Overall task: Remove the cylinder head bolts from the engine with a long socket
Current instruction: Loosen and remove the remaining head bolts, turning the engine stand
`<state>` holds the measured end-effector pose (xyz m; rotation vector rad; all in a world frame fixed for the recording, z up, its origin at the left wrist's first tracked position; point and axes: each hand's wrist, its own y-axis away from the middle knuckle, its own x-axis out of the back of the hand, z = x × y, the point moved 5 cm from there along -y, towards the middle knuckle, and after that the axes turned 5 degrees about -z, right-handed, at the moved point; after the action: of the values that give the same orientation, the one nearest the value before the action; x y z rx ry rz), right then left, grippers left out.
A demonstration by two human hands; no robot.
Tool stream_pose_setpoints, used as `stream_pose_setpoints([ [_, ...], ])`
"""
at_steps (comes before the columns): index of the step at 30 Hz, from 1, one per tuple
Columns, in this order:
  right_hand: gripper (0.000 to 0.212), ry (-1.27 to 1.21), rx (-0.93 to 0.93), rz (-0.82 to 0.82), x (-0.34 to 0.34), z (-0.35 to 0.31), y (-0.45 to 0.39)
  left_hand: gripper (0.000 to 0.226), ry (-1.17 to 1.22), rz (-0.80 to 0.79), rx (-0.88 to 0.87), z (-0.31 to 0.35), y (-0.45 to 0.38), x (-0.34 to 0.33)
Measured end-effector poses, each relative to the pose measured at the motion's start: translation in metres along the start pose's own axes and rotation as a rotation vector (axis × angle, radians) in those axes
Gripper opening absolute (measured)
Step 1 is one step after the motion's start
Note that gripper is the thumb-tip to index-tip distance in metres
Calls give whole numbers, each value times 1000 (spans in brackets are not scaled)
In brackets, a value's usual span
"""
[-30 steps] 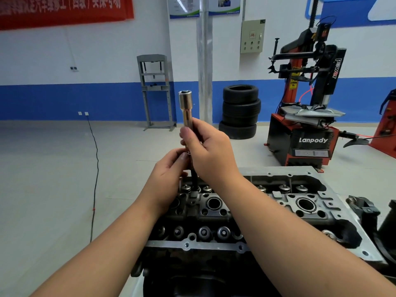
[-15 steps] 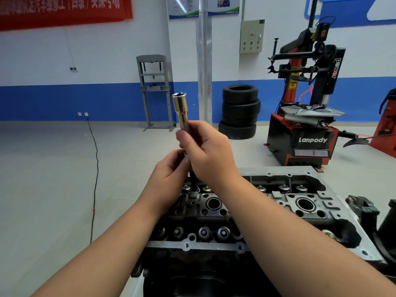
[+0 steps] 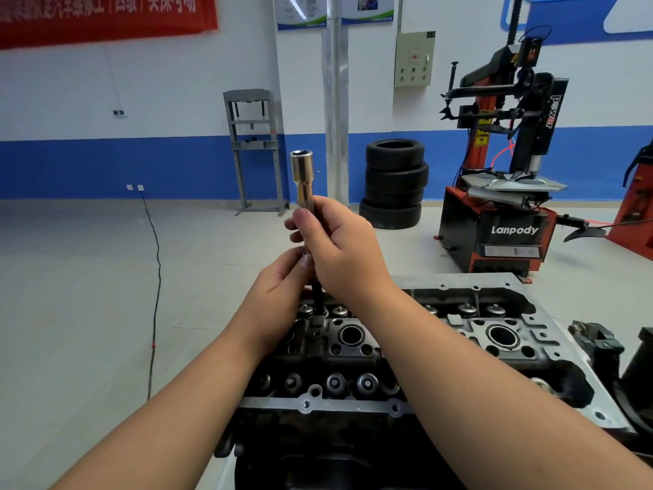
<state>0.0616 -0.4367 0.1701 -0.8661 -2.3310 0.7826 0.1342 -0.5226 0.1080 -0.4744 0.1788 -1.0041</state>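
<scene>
The long brass-coloured steel socket (image 3: 301, 178) stood upright above our right hand (image 3: 341, 249), whose fingers clasped its lower shaft; our left hand (image 3: 279, 295) pinched the dark bolt (image 3: 317, 302) hanging just below, over the grey cylinder head (image 3: 473, 334). We judged a bolt was being pulled free; next, set it aside.

The long socket's (image 3: 301, 178) lower length is being hidden by the right hand (image 3: 339, 249); the red banner (image 3: 106, 15) at eleven o'clock is being cut off, its lettering blurred.
</scene>
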Motion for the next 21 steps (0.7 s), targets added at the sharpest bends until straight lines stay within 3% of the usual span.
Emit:
stream_pose_setpoints([
  [6,31,-63,0,-34,-4,-2,1,16,-48,21,-38,3,-1,4],
  [10,13,42,84,21,-1,-5,2,24,-59,93,-13,0,-2,7],
  [12,16,17,44,19,-2,-3,2,17,-24,51,-6,0,-1,4],
  [15,15,-24,6,16,-1,-2,1,26,-9,-7,-8,0,-1,2],
  [21,16,-6,53,38,0,-5,1,6,-56,63,-39,-1,-2,8],
])
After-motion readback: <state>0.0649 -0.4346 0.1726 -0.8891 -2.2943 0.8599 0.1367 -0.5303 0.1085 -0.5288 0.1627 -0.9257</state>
